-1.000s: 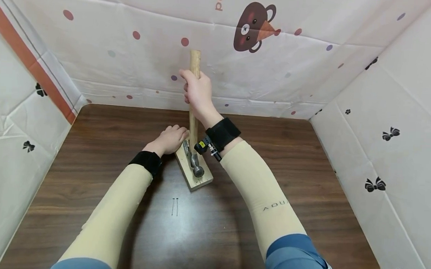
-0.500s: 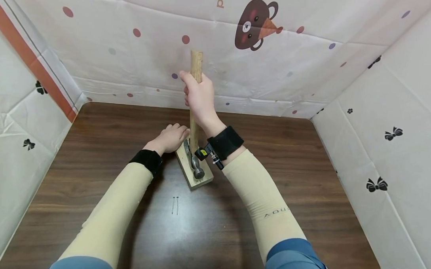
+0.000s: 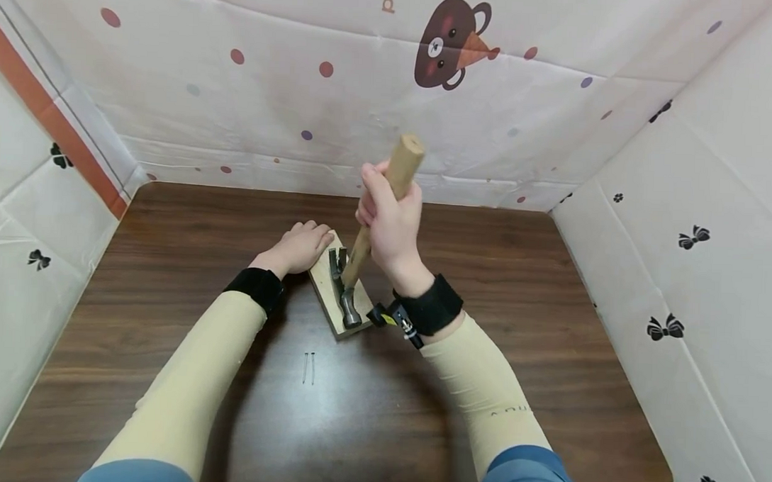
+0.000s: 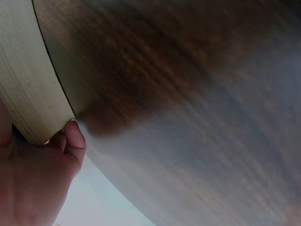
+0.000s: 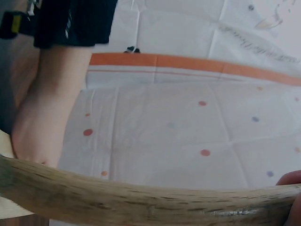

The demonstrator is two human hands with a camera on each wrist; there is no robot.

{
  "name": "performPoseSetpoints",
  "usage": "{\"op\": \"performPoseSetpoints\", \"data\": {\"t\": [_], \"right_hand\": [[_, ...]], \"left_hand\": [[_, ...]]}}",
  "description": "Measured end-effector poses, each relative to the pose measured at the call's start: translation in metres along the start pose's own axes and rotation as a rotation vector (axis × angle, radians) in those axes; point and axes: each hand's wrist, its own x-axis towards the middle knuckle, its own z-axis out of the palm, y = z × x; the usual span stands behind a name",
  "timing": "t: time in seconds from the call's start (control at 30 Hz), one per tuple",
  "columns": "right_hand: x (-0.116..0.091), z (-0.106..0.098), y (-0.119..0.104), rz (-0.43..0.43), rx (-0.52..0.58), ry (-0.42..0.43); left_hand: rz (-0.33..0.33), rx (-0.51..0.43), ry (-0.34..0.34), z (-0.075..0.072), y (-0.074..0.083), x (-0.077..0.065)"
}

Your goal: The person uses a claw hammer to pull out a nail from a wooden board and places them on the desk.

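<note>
My right hand [image 3: 393,223] grips the wooden handle of a claw hammer [image 3: 358,258]. Its metal head lies over a pale wooden board [image 3: 322,276], the two claw prongs toward the far end and the striking face toward me. The handle rises from the head and leans to the right. With my left hand [image 3: 298,248] I hold the board's far end; in the left wrist view, fingers curl round the end of the board [image 4: 28,70]. The right wrist view has the hammer handle [image 5: 141,205] across its bottom, with the left hand [image 5: 40,127] behind it.
Two thin nails [image 3: 308,368] lie side by side on the dark wood-grain table [image 3: 487,273], nearer me than the board. Printed white sheeting [image 3: 269,102] walls off the back and both sides.
My right hand has swung the hammer handle to the right and toward me, tilting it from nearly upright. The hammer head has turned on the board. The left hand stays at the far end.
</note>
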Motion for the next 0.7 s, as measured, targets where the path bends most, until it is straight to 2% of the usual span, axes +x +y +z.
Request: {"op": "performPoseSetpoints", "data": {"t": [0.17, 0.37, 0.53, 0.7], "right_hand": [[-0.023, -0.016, -0.013, -0.168, 0.035, 0.009], [-0.046, -0.029, -0.025, -0.316, 0.105, 0.001], [-0.059, -0.031, -0.030, -0.380, 0.149, -0.043], [-0.063, -0.032, -0.031, -0.396, 0.152, -0.052]], "left_hand": [[0.008, 0.002, -0.009, -0.002, -0.001, -0.001], [0.015, 0.025, 0.006, -0.009, 0.010, -0.010], [0.015, 0.041, -0.002, -0.014, 0.016, -0.015], [0.018, 0.023, -0.001, -0.010, 0.011, -0.011]]}}
